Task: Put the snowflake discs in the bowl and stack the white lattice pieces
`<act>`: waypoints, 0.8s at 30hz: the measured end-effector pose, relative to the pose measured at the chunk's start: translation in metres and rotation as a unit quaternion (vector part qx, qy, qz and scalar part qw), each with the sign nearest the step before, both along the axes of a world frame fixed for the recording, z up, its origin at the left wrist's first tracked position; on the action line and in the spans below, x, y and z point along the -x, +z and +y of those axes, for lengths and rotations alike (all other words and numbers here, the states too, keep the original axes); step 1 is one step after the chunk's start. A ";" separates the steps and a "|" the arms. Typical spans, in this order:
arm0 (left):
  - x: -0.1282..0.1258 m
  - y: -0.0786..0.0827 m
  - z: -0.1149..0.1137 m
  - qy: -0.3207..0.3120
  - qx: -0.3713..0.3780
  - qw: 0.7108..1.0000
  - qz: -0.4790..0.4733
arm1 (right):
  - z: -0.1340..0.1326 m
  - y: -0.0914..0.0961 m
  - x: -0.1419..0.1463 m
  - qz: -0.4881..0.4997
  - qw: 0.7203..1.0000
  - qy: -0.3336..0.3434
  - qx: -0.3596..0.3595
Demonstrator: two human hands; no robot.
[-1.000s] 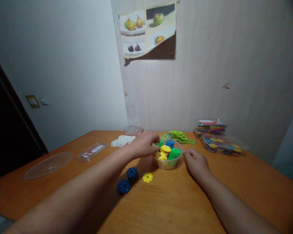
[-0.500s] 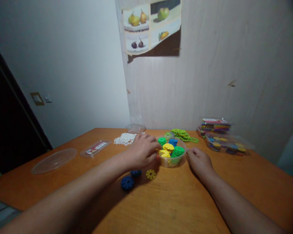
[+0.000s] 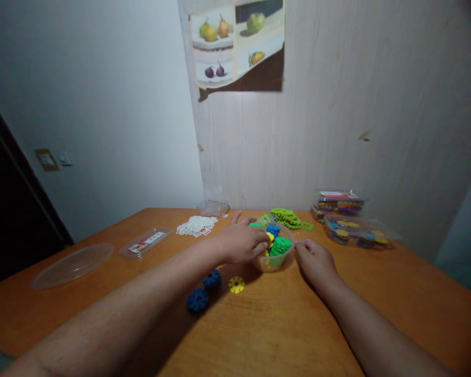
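A clear round plastic tub (image 3: pixel 275 265) stands on the table, holding stacks of notched plastic discs. Green discs (image 3: pixel 280 246) fill its right side, with blue discs (image 3: pixel 273 230) behind. My left hand (image 3: pixel 243 240) reaches over the tub's left side, its fingers curled down by the yellow discs (image 3: pixel 271 238); whatever its fingertips grip is hidden. At the tub's right rim, my right hand (image 3: pixel 316 262) is closed, thumb and fingers pinching the edge. On the table below my left hand lie two dark blue disc stacks (image 3: pixel 198 300) and a yellow disc (image 3: pixel 236 285).
Left on the table are a clear round lid (image 3: pixel 73 265), a labelled plastic lid (image 3: pixel 145 243) and a pile of white pieces (image 3: pixel 197 225). Behind the tub lie light green linked pieces (image 3: pixel 288 218). Clear boxes of coloured pieces (image 3: pixel 355 231) stand at the back right.
My left hand has moved right and further over the tub, covering more of the yellow discs. My right hand stays at the rim. The whole view has shifted slightly.
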State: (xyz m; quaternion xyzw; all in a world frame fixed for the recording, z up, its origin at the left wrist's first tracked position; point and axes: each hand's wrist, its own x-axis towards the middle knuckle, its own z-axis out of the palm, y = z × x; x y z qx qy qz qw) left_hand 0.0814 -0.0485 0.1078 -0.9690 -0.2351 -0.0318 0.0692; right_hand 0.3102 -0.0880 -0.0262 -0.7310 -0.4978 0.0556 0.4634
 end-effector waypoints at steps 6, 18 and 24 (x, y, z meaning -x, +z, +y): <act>0.001 0.006 -0.002 0.017 -0.020 0.999 -0.021 | 0.000 0.001 0.000 0.003 1.000 -0.004 -0.007; 0.059 0.005 -0.038 0.046 0.032 0.998 -0.031 | -0.001 0.000 -0.002 0.001 1.000 -0.011 -0.009; 0.056 -0.014 -0.035 0.023 0.055 0.997 0.056 | -0.001 0.000 -0.002 -0.005 1.000 -0.006 -0.006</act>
